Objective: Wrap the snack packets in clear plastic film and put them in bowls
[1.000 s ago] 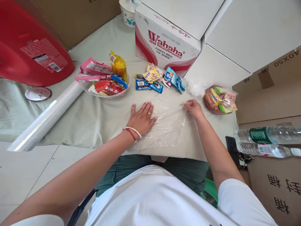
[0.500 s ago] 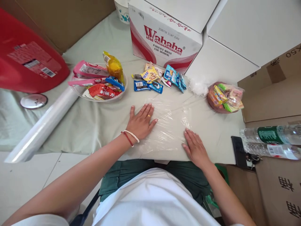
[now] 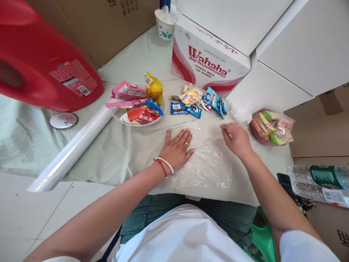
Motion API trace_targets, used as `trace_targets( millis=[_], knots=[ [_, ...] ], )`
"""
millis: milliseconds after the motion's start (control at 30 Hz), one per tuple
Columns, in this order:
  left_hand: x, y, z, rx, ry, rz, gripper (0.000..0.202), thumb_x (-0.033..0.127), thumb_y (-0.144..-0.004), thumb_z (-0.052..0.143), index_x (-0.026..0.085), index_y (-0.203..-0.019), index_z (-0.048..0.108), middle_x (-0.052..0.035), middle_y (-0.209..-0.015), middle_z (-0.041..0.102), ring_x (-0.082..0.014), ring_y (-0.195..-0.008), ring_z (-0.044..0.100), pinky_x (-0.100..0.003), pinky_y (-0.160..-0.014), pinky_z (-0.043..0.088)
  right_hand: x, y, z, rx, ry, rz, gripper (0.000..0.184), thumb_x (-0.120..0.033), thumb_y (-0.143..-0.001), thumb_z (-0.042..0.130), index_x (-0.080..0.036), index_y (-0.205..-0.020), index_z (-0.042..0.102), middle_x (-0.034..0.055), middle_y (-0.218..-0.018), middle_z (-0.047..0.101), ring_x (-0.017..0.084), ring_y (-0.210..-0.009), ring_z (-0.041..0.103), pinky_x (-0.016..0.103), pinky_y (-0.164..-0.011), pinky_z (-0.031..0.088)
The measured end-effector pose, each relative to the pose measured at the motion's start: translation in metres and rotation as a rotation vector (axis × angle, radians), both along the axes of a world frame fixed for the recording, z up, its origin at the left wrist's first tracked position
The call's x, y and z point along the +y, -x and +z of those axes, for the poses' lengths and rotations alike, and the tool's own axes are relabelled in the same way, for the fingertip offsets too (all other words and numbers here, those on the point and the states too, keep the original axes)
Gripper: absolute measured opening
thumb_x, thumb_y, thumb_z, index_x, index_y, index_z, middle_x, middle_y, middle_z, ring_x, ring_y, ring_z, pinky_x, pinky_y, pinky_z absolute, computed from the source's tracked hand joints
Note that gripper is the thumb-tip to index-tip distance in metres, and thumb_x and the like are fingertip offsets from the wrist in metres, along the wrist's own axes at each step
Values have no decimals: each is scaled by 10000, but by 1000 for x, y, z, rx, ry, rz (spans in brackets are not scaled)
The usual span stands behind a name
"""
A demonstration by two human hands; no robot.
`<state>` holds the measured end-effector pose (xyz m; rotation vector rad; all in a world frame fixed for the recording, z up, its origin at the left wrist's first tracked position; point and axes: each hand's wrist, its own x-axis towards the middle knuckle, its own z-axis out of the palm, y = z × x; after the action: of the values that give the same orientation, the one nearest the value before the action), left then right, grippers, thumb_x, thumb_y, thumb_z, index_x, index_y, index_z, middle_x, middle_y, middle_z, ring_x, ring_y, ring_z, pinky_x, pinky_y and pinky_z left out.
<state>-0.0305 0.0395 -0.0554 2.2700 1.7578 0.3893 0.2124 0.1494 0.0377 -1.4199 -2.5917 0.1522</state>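
Note:
A thin, clear, wrinkled plastic sheet (image 3: pixel 208 165) lies flat on the cloth-covered table in front of me. My left hand (image 3: pixel 178 147), with a ring and two bracelets, presses palm down on its left part, fingers spread. Near the sheet's upper right corner is my right hand (image 3: pixel 236 138), fingers curled and fingertips together. Whether the sheet's edge is between those fingertips is not clear. Beyond the sheet, small snack packets (image 3: pixel 188 100) and blue packets (image 3: pixel 215 102) lie in a loose group.
Left stand a clear bowl of snacks (image 3: pixel 116 115), a long plastic roll (image 3: pixel 72 147), a round lid (image 3: pixel 64 120) and a red jug (image 3: pixel 79 69). A white carton (image 3: pixel 209 58) and paper cup (image 3: pixel 165 27) are behind. Right are crumpled plastic (image 3: pixel 241 112), a snack bowl (image 3: pixel 256 127) and bottles (image 3: pixel 327 176).
My right hand has lifted from its flat position by the sheet's right side, moved away from me and curled its fingers. My left hand stays flat. The camera view has shifted.

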Motion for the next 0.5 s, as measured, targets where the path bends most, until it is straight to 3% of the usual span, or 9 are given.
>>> trace_targets(
  millis=[67, 133, 233, 300, 367, 500],
  knots=[
    [0, 0, -1, -5, -6, 4, 657, 514, -1079, 255, 208, -1658, 312, -101, -1737, 264, -281, -1622, 248, -667, -1294, -95, 43, 60, 0, -42, -79, 137, 424, -271, -1038, 407, -180, -1355, 673, 176, -1300, 699, 361, -1264, 559, 528, -1056, 481],
    [0, 0, -2, -9, -14, 5, 651, 515, -1080, 256, 216, -1654, 326, -101, -1738, 260, -275, -1623, 247, -662, -1293, -104, 78, 108, -5, -86, -137, 296, 495, -204, -1041, 382, -174, -1508, 544, 157, -1514, 581, 342, -1438, 427, 550, -1180, 355],
    [0, 0, -4, -22, -16, 7, 645, 519, -1081, 260, 221, -1646, 344, -99, -1738, 260, -264, -1623, 249, -660, -1292, -115, 113, 146, -15, -195, -129, 421, 499, -155, -1035, 368, -180, -1501, 545, 139, -1552, 557, 330, -1477, 389, 581, -1238, 229],
    [0, 0, -4, -39, -16, 9, 642, 518, -1081, 266, 217, -1643, 349, -97, -1735, 267, -261, -1621, 255, -664, -1291, -116, 120, 146, -15, -206, -103, 399, 469, -162, -1028, 383, -168, -1446, 596, 155, -1498, 601, 342, -1405, 466, 571, -1210, 280],
    [-1, 1, -3, -59, -17, 8, 639, 511, -1082, 270, 211, -1640, 352, -98, -1732, 273, -261, -1620, 258, -666, -1292, -115, 116, 130, -10, -108, -96, 292, 452, -201, -1024, 410, -147, -1426, 608, 180, -1444, 633, 354, -1330, 533, 550, -1160, 362],
    [-2, 2, -1, -80, -17, 5, 637, 500, -1083, 279, 204, -1643, 345, -101, -1732, 273, -263, -1623, 248, -667, -1298, -98, 76, 58, 0, 279, -9, 2, 465, -362, -1036, 459, -209, -1459, 581, 131, -1405, 667, 309, -1263, 612, 465, -1101, 471]
  ],
)
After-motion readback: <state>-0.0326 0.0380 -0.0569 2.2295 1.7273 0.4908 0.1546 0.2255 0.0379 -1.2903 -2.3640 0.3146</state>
